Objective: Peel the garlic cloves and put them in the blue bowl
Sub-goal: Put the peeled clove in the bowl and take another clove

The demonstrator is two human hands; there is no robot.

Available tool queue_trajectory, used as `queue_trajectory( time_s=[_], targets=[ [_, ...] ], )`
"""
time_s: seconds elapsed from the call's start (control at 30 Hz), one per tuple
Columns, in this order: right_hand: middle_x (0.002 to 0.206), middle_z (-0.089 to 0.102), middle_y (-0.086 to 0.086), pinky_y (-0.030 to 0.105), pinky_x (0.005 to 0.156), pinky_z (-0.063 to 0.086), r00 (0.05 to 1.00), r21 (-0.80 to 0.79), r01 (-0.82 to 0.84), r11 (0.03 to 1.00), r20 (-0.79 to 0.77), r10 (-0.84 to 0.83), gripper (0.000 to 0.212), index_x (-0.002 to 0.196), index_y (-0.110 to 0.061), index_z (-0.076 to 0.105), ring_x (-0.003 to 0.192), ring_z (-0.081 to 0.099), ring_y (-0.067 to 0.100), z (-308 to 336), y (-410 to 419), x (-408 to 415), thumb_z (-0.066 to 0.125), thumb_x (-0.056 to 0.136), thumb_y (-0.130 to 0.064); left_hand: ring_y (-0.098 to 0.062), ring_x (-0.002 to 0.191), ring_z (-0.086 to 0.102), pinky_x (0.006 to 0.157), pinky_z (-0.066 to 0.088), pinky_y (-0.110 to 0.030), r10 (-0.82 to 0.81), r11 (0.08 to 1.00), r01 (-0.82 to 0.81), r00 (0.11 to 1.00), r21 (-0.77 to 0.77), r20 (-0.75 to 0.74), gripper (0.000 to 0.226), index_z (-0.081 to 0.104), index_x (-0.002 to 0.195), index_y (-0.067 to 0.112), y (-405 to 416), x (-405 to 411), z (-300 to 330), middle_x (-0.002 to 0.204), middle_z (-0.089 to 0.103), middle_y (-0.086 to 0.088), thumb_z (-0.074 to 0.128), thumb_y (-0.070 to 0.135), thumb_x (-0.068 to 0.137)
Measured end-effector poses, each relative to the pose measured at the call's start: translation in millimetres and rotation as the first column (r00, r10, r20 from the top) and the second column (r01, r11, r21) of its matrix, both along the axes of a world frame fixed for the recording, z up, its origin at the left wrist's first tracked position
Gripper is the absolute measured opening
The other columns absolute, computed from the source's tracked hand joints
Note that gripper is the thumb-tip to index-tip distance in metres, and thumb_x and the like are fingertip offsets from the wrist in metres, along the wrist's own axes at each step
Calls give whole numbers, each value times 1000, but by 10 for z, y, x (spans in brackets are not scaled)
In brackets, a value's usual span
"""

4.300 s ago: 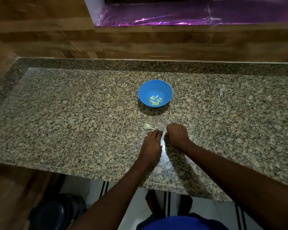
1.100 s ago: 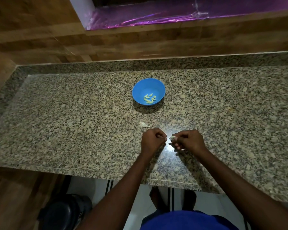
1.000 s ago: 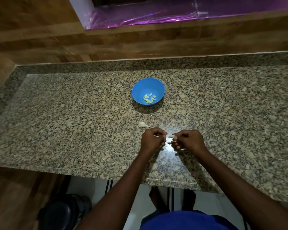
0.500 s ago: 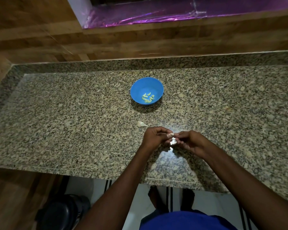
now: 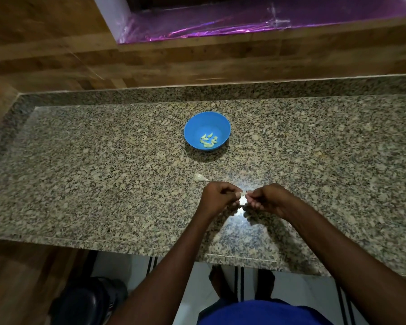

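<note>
A: Why is that lone clove (image 5: 200,178) lying on the surface (image 5: 80,174), just left of and beyond the hands?

B: Probably waiting its turn, close enough to grab. The bowl (image 5: 207,130), farther off in the middle, is already holding several peeled cloves (image 5: 208,140).

A: And the hands?

B: The left hand (image 5: 218,198) is curling its fingers (image 5: 232,192) around one end of a small clove (image 5: 243,194); the right hand (image 5: 268,200) is pinching the other end. Both are hovering just over the near surface, knuckles up, forearms angling in from the near edge.

A: So they are peeling?

B: Likely; it is too small to tell how much skin remains.
</note>
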State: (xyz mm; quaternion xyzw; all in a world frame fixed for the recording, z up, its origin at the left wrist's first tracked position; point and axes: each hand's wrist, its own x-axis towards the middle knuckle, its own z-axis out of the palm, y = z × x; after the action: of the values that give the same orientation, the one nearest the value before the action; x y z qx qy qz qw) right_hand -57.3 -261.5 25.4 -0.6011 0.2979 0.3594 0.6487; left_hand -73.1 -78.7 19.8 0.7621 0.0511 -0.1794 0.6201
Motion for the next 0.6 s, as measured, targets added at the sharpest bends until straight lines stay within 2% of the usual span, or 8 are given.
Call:
queue_trajectory(
  time_s=[0.1,0.2,0.27,0.37,0.5,0.53,0.6],
  targets=[
    [62,65,17,24,42,44,987,-77,67,995,154,-55,14,85,13,68,44,55,19,36,58,-81,61,92,3,-30,66,68,66,61,-40,40,995,-48,995,-91,-87,6,78,90,6,-40,-25,20,81,72,-28,77,10,86],
    [62,64,20,25,43,44,969,-141,74,987,243,-38,16,80,12,70,45,54,22,65,87,-109,64,89,1,-31,67,68,67,60,-41,62,992,-72,993,-103,-100,7,78,89,5,-88,-34,12,83,72,-28,79,8,84],
    [59,60,15,22,39,39,980,-93,42,995,196,-23,18,76,8,67,44,50,19,69,76,-83,60,90,1,-28,66,68,63,60,-36,65,991,-77,992,-106,-112,7,78,90,5,-83,-27,13,84,71,-30,77,4,84],
    [51,51,4,17,32,28,999,62,48,997,8,-49,25,71,0,59,40,39,10,23,21,-35,50,94,-2,-22,65,69,62,59,-33,15,995,-22,997,-94,-79,9,79,91,8,-79,3,4,83,72,-27,77,3,84],
    [47,42,1,16,28,20,996,86,25,996,-92,-17,27,63,-6,50,33,31,7,34,-4,-44,44,90,-5,-23,64,70,61,57,-29,-26,999,25,999,-33,-39,12,79,89,10,-109,7,37,80,74,-22,77,0,83],
    [46,43,1,17,28,22,998,26,-8,1000,-58,10,27,62,-6,51,32,33,8,57,8,-54,47,88,-5,-23,63,69,60,57,-28,-22,999,21,998,-31,-55,12,79,88,8,-121,-1,40,80,74,-24,76,-2,82],
    [45,49,4,18,36,30,978,-280,-130,951,120,169,27,57,-3,56,34,41,13,76,21,-62,58,83,-7,-24,60,67,56,56,-27,6,1000,-9,993,-30,-119,9,79,85,3,-152,-27,50,76,73,-24,75,-4,81]
  ],
)
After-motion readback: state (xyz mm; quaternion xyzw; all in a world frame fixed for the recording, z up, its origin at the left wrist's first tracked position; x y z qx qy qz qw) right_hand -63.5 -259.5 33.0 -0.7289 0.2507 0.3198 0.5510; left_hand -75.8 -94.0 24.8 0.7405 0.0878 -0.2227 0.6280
